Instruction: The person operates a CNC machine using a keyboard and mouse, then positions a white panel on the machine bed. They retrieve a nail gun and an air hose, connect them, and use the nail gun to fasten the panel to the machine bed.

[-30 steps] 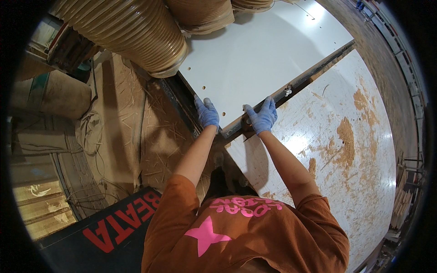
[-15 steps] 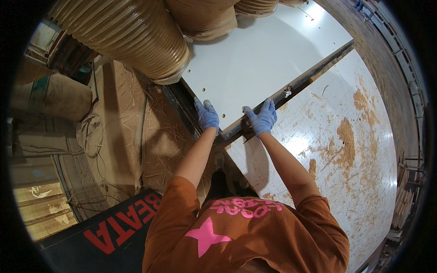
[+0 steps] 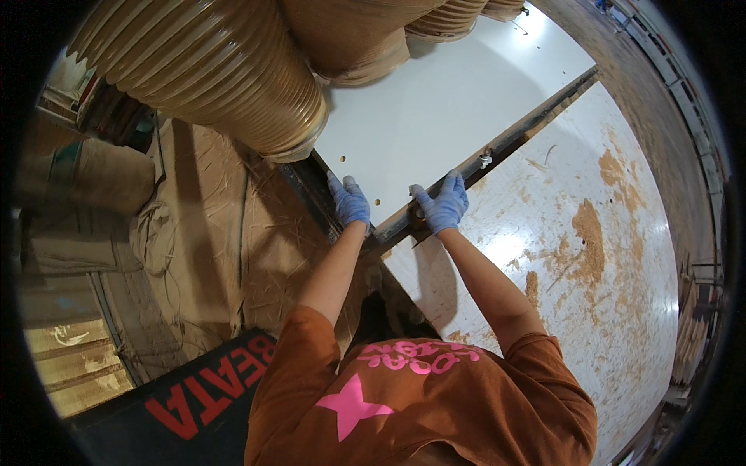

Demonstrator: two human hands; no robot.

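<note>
A large white panel [image 3: 435,109] with a few round holes near its left edge lies flat, its near corner towards me. My left hand [image 3: 352,205], in a blue glove, grips its left edge close to that corner, thumb on the top side and fingers along the dark frame. Across the corner, my right hand [image 3: 443,203], gloved alike, holds the panel's right edge beside a dark metal rail [image 3: 521,133]. The right thumb points inward and the fingers stretch forward along the rail. The fingertips under the edges are hidden.
Wide ribbed hoses [image 3: 225,70] hang over the panel's left and far parts. To the right stands a white worktop [image 3: 497,225] strewn with sawdust [image 3: 588,237]. Brown sheeting with wood splinters [image 3: 268,256] covers the left floor. A black board with red lettering [image 3: 179,419] lies lower left.
The view has shifted slightly, and a hose now covers one of the panel's holes. Both hands keep their places at the panel's near corner.
</note>
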